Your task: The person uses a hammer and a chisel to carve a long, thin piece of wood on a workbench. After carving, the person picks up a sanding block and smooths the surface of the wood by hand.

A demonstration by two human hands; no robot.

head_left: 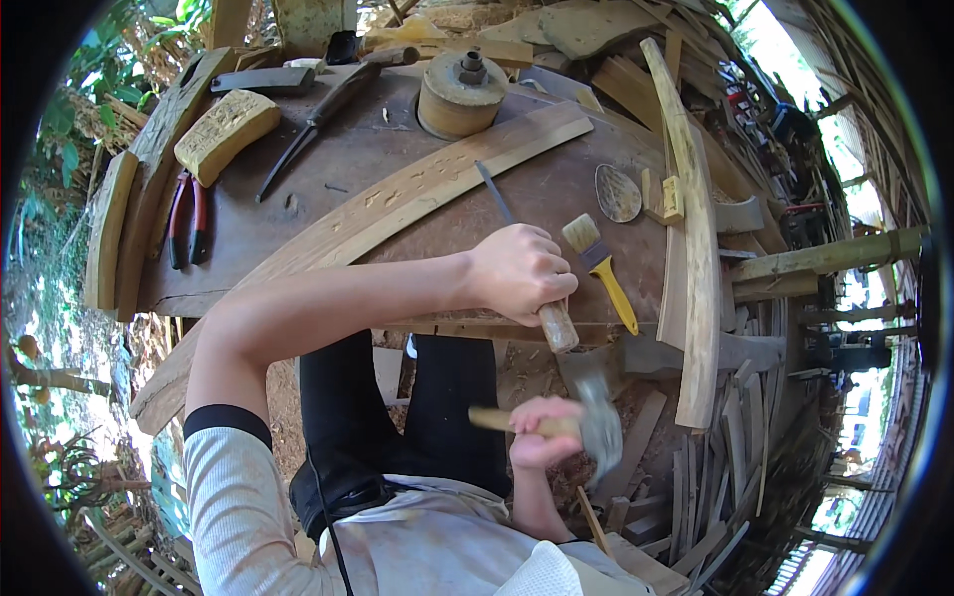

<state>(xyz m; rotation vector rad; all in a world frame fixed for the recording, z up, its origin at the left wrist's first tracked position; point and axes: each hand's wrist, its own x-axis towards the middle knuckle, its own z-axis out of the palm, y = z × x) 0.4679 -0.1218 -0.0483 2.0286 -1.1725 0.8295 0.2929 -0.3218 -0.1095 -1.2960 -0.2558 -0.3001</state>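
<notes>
My left hand [524, 273] is wrapped round the wooden handle [558, 328] of a chisel. The chisel's narrow metal blade [494, 191] points away from me, its tip at a long, slightly curved wooden plank [343, 226] with several notches cut into its face. In my right hand [545, 434], lower and nearer my body, is a hammer by its wooden handle [487, 418]. Its metal head [601, 432] is smeared by motion and sits below the chisel's butt end, apart from it. A paintbrush [603, 266] with a yellow handle lies right of my left hand.
On the wooden bench [298, 214] lie red-handled pliers [188, 221], a yellowish wood block [227, 134], a long dark blade [316, 129] and an oval dish-like piece [618, 193]. A round block with a bolt [463, 94] stands behind. A long timber [702, 258] crosses the right side, beside piled scraps [730, 437].
</notes>
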